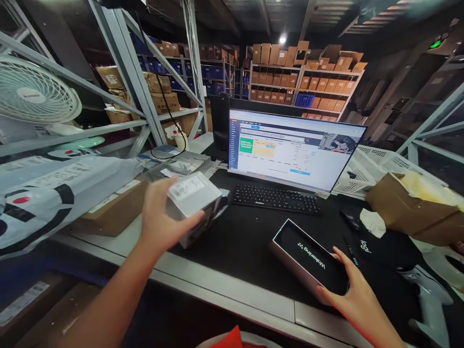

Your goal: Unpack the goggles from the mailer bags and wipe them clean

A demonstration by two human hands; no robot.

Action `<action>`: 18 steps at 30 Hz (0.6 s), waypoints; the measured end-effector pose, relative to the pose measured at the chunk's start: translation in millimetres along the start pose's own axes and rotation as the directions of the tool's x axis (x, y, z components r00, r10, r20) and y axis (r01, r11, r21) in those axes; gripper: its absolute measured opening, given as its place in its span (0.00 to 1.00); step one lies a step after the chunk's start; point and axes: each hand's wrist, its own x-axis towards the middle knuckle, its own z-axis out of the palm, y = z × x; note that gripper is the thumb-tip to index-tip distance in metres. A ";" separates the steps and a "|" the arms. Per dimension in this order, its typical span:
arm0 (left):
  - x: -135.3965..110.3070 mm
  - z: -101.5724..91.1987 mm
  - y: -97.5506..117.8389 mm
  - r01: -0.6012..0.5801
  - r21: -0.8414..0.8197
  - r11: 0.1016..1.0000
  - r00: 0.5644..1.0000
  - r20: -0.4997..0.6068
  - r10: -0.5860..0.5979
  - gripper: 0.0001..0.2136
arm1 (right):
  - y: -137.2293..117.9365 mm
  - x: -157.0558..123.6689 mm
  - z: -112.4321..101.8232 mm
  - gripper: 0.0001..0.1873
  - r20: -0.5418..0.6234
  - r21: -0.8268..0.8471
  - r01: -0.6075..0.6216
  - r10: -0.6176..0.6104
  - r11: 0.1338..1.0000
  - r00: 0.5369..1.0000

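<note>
My left hand [163, 220] is closed around a small white box with a printed label [194, 198], holding it just above the black desk mat [250, 237] at the left. My right hand [353, 292] grips the near end of a flat black box with a pale rim and white lettering [308, 256], which rests on the mat near the desk's front edge. A black keyboard [275, 198] lies between the two boxes and the lit monitor [293, 147].
Grey mailer bags [47, 193] and a brown carton [112, 212] are piled at the left under a white fan [32, 92]. A white basket [366, 169], a torn cardboard box [409, 205] and a white handheld scanner [427, 295] sit at the right. Shelves of cartons fill the background.
</note>
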 end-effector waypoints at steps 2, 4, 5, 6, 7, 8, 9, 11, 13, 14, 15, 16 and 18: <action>-17.3 1.4 -23.8 -0.113 0.267 0.957 0.993 0.011 0.115 0.35 | -0.4 3.2 5.2 0.47 0.061 -0.004 0.015 -0.014 1.000 0.998; -18.5 4.2 -49.1 -0.139 0.372 0.918 0.985 -0.041 0.165 0.29 | -4.5 9.1 7.3 0.46 0.107 -0.005 0.009 -0.009 1.000 0.994; -14.8 5.8 -59.9 -0.125 0.386 0.914 0.983 -0.075 0.166 0.27 | -7.3 13.1 7.7 0.46 0.128 -0.004 0.003 -0.002 1.000 0.992; -9.5 7.3 -68.7 -0.107 0.387 0.916 0.981 -0.109 0.161 0.24 | -10.2 17.8 8.0 0.46 0.143 -0.001 -0.002 0.002 1.000 0.990; -3.8 9.1 -75.2 -0.091 0.381 0.920 0.978 -0.137 0.154 0.22 | -13.0 23.2 8.3 0.46 0.157 0.005 0.000 -0.001 1.000 0.988; 1.5 11.3 -79.7 -0.080 0.373 0.924 0.975 -0.163 0.151 0.20 | -15.5 29.2 8.9 0.46 0.170 0.016 0.011 -0.014 1.000 0.985; 6.0 13.9 -82.5 -0.075 0.366 0.928 0.971 -0.185 0.152 0.20 | -17.4 35.5 9.8 0.47 0.182 0.030 0.025 -0.030 0.999 0.983; 11.0 19.9 -85.7 -0.087 0.348 0.933 0.968 -0.192 0.162 0.19 | -18.7 47.8 12.6 0.45 0.200 0.068 0.043 -0.056 0.997 0.978; 11.2 24.3 -88.2 -0.116 0.335 0.935 0.976 -0.135 0.169 0.20 | -15.3 56.3 16.4 0.43 0.196 0.114 0.041 -0.063 0.993 0.978; 9.8 24.8 -89.4 -0.127 0.340 0.932 0.981 -0.093 0.168 0.21 | -11.6 58.0 18.5 0.43 0.187 0.135 0.035 -0.060 0.990 0.981; 7.7 24.0 -89.9 -0.135 0.357 0.924 0.985 -0.052 0.164 0.21 | -6.7 57.6 20.9 0.45 0.178 0.152 0.024 -0.051 0.988 0.983; 4.9 22.3 -89.3 -0.139 0.388 0.911 0.987 -0.019 0.159 0.23 | -1.0 55.2 23.4 0.47 0.173 0.165 0.008 -0.036 0.986 0.984; -3.4 19.2 -82.0 -0.160 0.468 0.869 0.984 0.004 0.179 0.28 | 10.4 46.0 29.0 0.54 0.186 0.194 -0.048 0.011 0.980 0.982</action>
